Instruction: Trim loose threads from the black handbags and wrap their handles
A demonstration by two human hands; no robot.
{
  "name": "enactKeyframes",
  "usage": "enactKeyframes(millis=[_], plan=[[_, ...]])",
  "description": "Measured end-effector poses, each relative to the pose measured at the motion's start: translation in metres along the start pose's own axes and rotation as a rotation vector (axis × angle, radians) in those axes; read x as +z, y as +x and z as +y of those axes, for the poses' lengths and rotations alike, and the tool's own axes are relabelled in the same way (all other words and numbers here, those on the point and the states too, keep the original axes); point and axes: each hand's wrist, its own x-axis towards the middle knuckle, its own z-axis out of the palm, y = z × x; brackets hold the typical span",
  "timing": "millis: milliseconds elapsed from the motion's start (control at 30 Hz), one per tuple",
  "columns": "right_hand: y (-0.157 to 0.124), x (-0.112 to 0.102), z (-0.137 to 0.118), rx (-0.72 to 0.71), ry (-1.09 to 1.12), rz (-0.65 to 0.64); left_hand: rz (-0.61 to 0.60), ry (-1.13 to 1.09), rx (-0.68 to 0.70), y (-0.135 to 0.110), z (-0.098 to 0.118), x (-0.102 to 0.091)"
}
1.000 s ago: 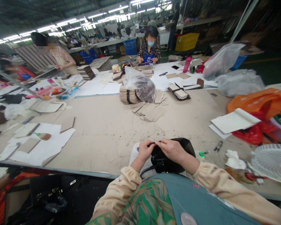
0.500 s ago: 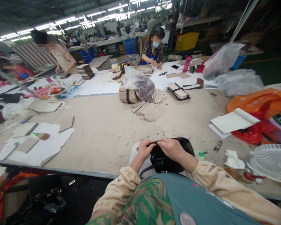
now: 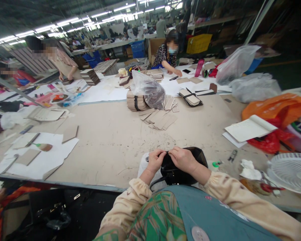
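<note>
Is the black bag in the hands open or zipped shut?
Cannot tell. The left hand and right hand both pinch the top edge of the black bag, and the fingers hide its opening.

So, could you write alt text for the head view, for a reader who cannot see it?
The left hand and right hand pinch the top edge of a black bag at the near side of a worn table. Beyond lie card pieces, a brush and, at the right, a white fan; a person works at the far side.
</note>
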Motion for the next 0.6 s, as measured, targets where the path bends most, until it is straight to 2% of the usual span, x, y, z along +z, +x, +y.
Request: enactKeyframes(millis=[433, 600], plan=[[-0.0010, 0.0016, 0.0021, 0.088, -0.002, -0.005, -0.060, -0.003, -0.029, 0.0018, -0.0062, -0.0032], [-0.0001, -0.0004, 0.0022, 0.085, -0.028, -0.024, -0.115, -0.053, 0.007, 0.0056, -0.0016, -0.0009]])
